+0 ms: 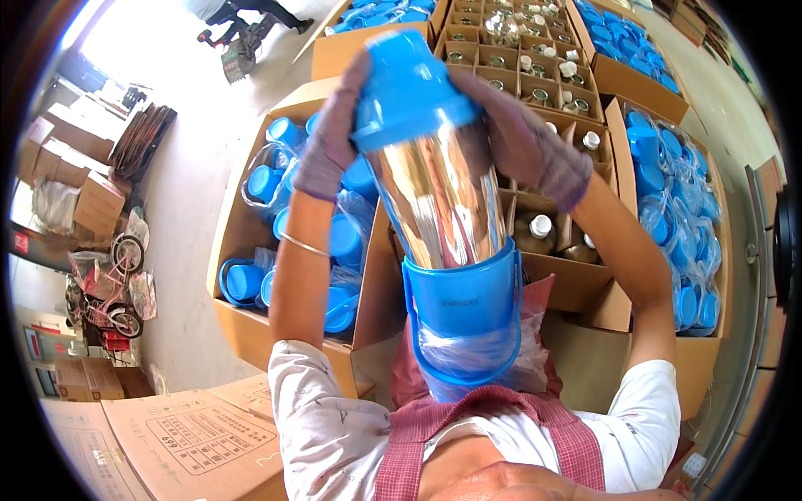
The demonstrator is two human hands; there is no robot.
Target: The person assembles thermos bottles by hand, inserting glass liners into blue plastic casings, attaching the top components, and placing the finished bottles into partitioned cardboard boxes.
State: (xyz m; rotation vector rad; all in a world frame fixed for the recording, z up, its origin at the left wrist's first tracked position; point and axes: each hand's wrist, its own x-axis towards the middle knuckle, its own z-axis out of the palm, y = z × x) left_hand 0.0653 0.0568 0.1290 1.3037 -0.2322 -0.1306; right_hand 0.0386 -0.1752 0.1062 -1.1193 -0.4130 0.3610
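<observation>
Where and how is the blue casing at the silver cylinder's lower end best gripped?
Grip the blue casing just below its rim, probably from left and right: its wall is round and uncovered there; mind the handle looping down its near side; clear plastic lies lower.

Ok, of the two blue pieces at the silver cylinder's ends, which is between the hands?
The upper one: the blue top, between left hand and right hand; the lower blue casing has neither hand on it.

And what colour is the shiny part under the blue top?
The shiny part is silver, clearest in the head view.
</observation>
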